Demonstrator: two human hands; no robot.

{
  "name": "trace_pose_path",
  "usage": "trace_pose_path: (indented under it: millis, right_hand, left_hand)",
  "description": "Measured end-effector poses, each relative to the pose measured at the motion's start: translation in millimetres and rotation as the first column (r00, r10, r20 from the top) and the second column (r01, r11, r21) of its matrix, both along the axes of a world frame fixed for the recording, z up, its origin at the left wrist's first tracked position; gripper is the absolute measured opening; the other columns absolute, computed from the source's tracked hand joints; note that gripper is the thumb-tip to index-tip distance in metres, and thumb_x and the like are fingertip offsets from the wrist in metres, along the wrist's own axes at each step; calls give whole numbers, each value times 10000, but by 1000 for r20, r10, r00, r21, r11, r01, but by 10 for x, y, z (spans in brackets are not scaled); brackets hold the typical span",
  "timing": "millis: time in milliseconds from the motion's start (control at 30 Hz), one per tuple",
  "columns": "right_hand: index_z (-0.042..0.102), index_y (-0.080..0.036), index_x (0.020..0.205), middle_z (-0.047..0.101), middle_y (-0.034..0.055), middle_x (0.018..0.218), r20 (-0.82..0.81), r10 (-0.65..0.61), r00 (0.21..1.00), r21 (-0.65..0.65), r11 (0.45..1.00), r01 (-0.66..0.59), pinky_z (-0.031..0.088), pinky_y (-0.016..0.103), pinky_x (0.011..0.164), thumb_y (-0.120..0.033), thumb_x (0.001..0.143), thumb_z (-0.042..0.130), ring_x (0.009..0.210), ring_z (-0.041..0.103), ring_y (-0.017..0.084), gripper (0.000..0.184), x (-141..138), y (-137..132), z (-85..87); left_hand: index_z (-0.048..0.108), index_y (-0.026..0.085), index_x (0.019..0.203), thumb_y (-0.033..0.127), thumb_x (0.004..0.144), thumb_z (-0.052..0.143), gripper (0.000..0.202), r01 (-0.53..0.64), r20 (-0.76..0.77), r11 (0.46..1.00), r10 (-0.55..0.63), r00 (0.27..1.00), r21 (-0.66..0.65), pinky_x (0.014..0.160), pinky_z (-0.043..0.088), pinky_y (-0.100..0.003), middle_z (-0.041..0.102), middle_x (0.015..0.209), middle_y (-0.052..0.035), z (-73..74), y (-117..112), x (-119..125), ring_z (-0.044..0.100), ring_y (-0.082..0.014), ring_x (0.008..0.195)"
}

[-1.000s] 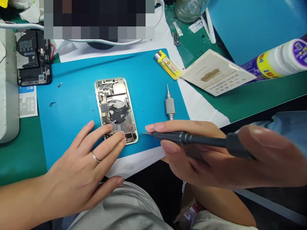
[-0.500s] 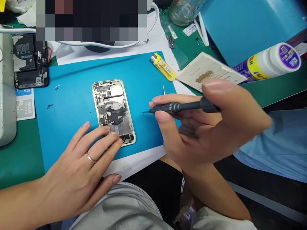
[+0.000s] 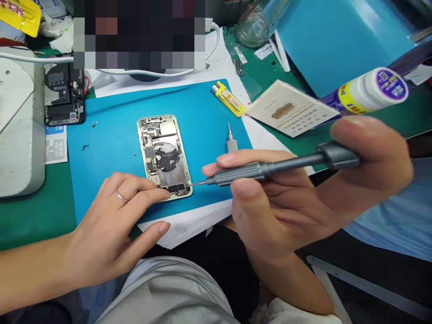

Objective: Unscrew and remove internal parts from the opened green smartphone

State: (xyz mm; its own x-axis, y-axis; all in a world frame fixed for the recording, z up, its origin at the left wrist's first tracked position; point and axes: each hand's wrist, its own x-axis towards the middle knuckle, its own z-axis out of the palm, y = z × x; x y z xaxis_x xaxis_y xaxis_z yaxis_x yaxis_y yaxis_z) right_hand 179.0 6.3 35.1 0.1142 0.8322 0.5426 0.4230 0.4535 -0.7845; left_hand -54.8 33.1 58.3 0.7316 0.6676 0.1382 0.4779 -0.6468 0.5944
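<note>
Head view: one phone [image 3: 165, 157], opened, its inner parts bare, lay on a blue mat [image 3: 111, 148], beneath the fingertips of the left hand [image 3: 108, 225] and leftward of the right hand [image 3: 286, 202].

Left hand: fingers bent, gripping nothing; fingertips rested at the phone's near end, and the thumb stood apart from it. One finger bore a silver ring [image 3: 120, 196].

Right hand: closed on one dark grey screwdriver [image 3: 239, 175], which pointed leftward from the fingers. Its tip was at the phone's near right corner; whether it touched could not be told.

Beyond the right hand's fingers: one metal tool [image 3: 231, 144], partly hidden by them; farther off, one yellow lighter [image 3: 229, 100], just beside a pale card [image 3: 292, 108]. The card partly covered a white-capped bottle [image 3: 364, 92]. Farther still stood one glass jar [image 3: 253, 33].

Beyond the left hand: two small clusters of screws [image 3: 95, 124] or similar bits, on the mat; farther off and to the left, one black phone panel [image 3: 64, 110], beside a pale box [image 3: 20, 153].
</note>
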Motion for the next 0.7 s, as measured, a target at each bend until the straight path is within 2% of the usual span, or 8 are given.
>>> trace_pose_path:
  millis: [100,167,200,367,700]
  right_hand:
    - [441,-394,1493,672,26,1225,-175,-3,984,89,996,19,736,408,835,-187,1016,626,792,780,176,552,-147,-40,-43]
    - [427,-378,1498,738,0,1036,-223,68,973,80,995,-52,736,415,778,-173,1013,619,765,776,193,561,-212,-34,-80]
    - [424,-369,1497,754,-3,1008,-239,102,966,89,993,-83,733,412,755,-170,1010,620,757,775,197,561,-231,-26,-96]
    - [471,-332,1470,783,-2,998,-271,174,947,156,978,-135,721,393,705,-161,975,671,716,772,197,561,-238,11,-148]
    - [506,-321,1471,792,-4,1012,-261,189,946,199,970,-139,717,370,698,-105,936,698,719,773,186,608,-239,25,-204]
  left_hand:
    - [625,228,1268,288,1059,611,219,-33,19,999,34,999,-39,860,434,-360,686,1141,-37,12,7,-4,570,-198,1020]
    - [655,219,1237,288,1050,631,201,-32,45,998,35,998,-48,834,431,-354,703,1088,-28,14,14,-2,571,-188,971]
    - [667,216,1224,280,1047,638,190,-32,58,998,35,998,-52,823,432,-352,712,1066,-24,14,19,1,574,-183,948]
    - [715,211,1144,240,1036,668,121,-40,120,996,50,991,-84,803,456,-332,745,986,-6,11,35,18,593,-158,870]
    - [764,232,1042,196,1037,660,111,-52,138,990,70,988,-134,788,445,-336,778,929,19,11,41,28,624,-137,827]
